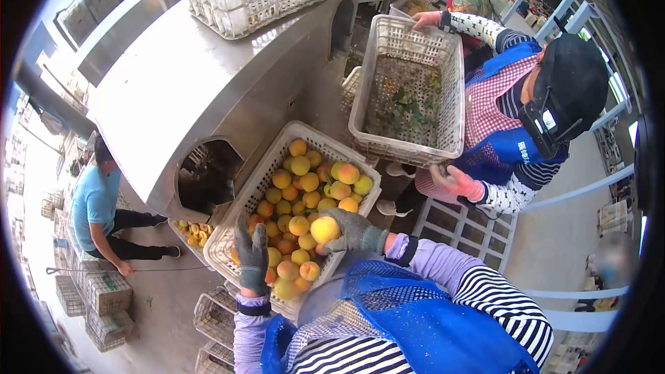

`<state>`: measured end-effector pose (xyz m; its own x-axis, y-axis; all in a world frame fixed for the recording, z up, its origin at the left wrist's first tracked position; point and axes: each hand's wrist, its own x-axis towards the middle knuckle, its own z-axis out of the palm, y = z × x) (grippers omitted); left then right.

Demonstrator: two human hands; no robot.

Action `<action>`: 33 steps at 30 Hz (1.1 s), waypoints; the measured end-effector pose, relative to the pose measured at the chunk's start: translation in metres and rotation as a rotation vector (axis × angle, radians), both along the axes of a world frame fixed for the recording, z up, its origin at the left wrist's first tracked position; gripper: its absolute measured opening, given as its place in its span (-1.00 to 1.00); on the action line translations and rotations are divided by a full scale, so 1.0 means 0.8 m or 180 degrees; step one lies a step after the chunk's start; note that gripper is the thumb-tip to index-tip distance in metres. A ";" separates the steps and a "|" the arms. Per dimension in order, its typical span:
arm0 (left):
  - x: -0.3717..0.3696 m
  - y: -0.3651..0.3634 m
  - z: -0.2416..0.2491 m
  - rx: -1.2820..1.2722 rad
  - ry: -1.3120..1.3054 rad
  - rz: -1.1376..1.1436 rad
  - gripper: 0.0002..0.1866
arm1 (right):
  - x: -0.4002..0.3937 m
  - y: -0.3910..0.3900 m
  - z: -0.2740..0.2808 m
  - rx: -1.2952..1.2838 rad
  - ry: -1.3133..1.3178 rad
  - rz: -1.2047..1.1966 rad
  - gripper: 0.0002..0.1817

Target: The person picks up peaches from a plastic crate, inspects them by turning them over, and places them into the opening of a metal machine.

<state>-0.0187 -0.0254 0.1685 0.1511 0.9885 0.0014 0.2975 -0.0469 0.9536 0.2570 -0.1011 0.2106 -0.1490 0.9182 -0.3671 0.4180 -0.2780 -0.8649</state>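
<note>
Two gloved hands over a white crate [244, 202] full of peaches. Left hand [252, 255] open wide, fingers spread, resting flat on the near edge of the crate and on the fruit there, holding nothing. Right hand [350, 230] closed around one yellow peach [325, 229], just above the near right rim of the crate. More peaches [305, 187] piled between the two hands and beyond them, yellow and orange with some red. Striped sleeves and a blue apron [422, 318] below the hands.

Past the right hand, a second crate [409, 86], tipped up, with only leaves and bits stuck inside. Held at its far top edge by a co-worker's hand [424, 19], with the co-worker's other hand [456, 181] in a pink glove open just below its low corner. Co-worker in a black hat and blue apron, close beside the right hand.

Beyond the left hand, a big grey metal machine [187, 90] with a dark opening, and a small tray of peaches [194, 232] under it. Far off to the left of the left hand, a person in a blue shirt [97, 201] bent low among stacked crates [104, 305].
</note>
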 end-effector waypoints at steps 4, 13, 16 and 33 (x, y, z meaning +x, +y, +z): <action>0.024 0.054 0.141 0.1469 0.0126 -0.0103 -0.32 | 0.013 -0.050 -0.021 0.0373 -0.0036 -0.0418 -0.08; 0.177 0.327 0.503 0.4786 0.2493 -0.0052 -0.40 | 0.060 -0.040 -0.028 0.0326 0.0427 -0.0603 -0.04; 0.258 0.401 0.526 0.4890 0.3078 0.0379 -0.38 | 0.071 -0.025 -0.029 0.0445 0.0520 -0.0721 -0.03; -0.122 0.188 0.520 0.4868 0.3750 0.0685 -0.59 | 0.023 0.016 -0.038 0.0807 0.0782 -0.0131 -0.17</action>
<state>-0.1164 0.1254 0.5842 0.6152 0.2497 0.7478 0.7699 -0.3941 -0.5019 0.2757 -0.0880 0.1800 -0.1655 0.9826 -0.0845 0.1817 -0.0538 -0.9819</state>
